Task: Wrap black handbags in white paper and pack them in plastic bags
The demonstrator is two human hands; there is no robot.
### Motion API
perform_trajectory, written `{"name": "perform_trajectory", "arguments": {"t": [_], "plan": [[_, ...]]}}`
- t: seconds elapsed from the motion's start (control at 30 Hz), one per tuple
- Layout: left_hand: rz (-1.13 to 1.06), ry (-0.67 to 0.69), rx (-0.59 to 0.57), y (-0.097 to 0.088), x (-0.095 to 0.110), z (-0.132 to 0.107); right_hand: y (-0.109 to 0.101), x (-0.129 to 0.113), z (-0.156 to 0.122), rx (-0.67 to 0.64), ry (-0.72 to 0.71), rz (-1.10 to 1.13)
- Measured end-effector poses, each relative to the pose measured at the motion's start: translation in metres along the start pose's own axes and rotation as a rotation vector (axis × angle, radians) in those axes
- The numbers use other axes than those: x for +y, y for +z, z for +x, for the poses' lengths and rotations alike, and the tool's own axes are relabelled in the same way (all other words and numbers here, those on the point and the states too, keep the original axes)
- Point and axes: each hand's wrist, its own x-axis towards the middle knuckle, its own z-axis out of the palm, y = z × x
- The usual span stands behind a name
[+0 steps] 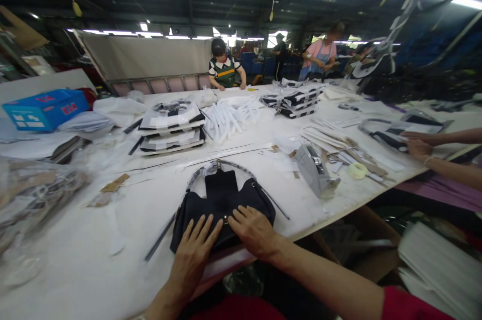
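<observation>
Head view: black bag [211, 204] lies on the white table [94, 244], at the near edge, right in front of the wearer. Flap [221, 187] open, pointing away; wrapped handle [194, 177] arches past it. Dark strips stick out at both sides.

Left hand [194, 244]: on the bag's front, left part, fingers long and spread, pressing or resting, not gripping. Right hand [255, 232]: on the front, just right of the small clasp [226, 219], fingers slightly bent, laid on the surface, nothing clenched.

Right of bag: gray dispenser [314, 172], apart from it; tape roll [357, 171] and paper scraps [331, 141] beyond. Behind: bag stack [171, 134], white tubes [228, 119], second stack [297, 101]. Far left: blue box [47, 109]. Far right: co-worker's hands [418, 146] at another bag [393, 134]. Across the table: a person [226, 71], arms down on it.
</observation>
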Motion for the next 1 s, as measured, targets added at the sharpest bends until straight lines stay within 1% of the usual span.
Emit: {"name": "perform_trajectory", "arguments": {"t": [0.07, 0.13, 0.23, 0.3, 0.33, 0.4, 0.47, 0.5, 0.53, 0.57, 0.63, 0.7, 0.77, 0.87, 0.93, 1.0], "plan": [[0.022, 0.083, 0.085, 0.004, 0.000, -0.005, 0.017, -0.001, -0.011, 0.094, 0.032, 0.025], [0.035, 0.207, 0.159, 0.003, -0.003, -0.008, 0.025, -0.003, -0.021, 0.124, 0.051, 0.081], [0.068, 0.317, 0.294, 0.000, -0.008, -0.008, 0.021, -0.005, -0.029, 0.096, 0.041, 0.161], [0.080, 0.358, 0.334, -0.005, -0.010, -0.004, 0.016, -0.006, -0.029, 0.069, 0.031, 0.187], [0.069, 0.383, 0.323, -0.008, -0.010, 0.001, 0.013, -0.006, -0.029, 0.058, 0.032, 0.194], [0.007, 0.400, 0.235, -0.013, -0.007, 0.013, 0.010, -0.006, -0.029, 0.045, 0.037, 0.203], [-0.079, 0.321, 0.142, -0.013, 0.000, 0.028, 0.010, -0.006, -0.029, 0.036, 0.038, 0.199], [-0.110, 0.267, 0.121, -0.011, 0.003, 0.036, 0.010, -0.006, -0.028, 0.036, 0.039, 0.192], [-0.134, 0.213, 0.128, -0.006, 0.007, 0.042, 0.011, -0.006, -0.028, 0.037, 0.039, 0.183], [-0.151, 0.164, 0.159, 0.000, 0.009, 0.047, 0.013, -0.006, -0.027, 0.042, 0.040, 0.172], [-0.178, 0.116, 0.279, 0.014, 0.012, 0.052, 0.018, -0.005, -0.025, 0.075, 0.046, 0.143], [-0.180, 0.110, 0.394, 0.027, 0.011, 0.051, 0.022, -0.007, -0.023, 0.126, 0.059, 0.117], [-0.129, 0.148, 0.433, 0.036, 0.008, 0.047, 0.024, -0.010, -0.025, 0.188, 0.084, 0.094], [-0.026, 0.258, 0.409, 0.043, 0.001, 0.041, 0.019, -0.018, -0.038, 0.262, 0.122, 0.074], [-0.022, 0.320, 0.413, 0.047, -0.005, 0.041, 0.014, -0.021, -0.056, 0.291, 0.105, 0.074], [-0.055, 0.341, 0.372, 0.052, -0.012, 0.042, 0.014, -0.017, -0.083, 0.341, 0.101, 0.082]]}}
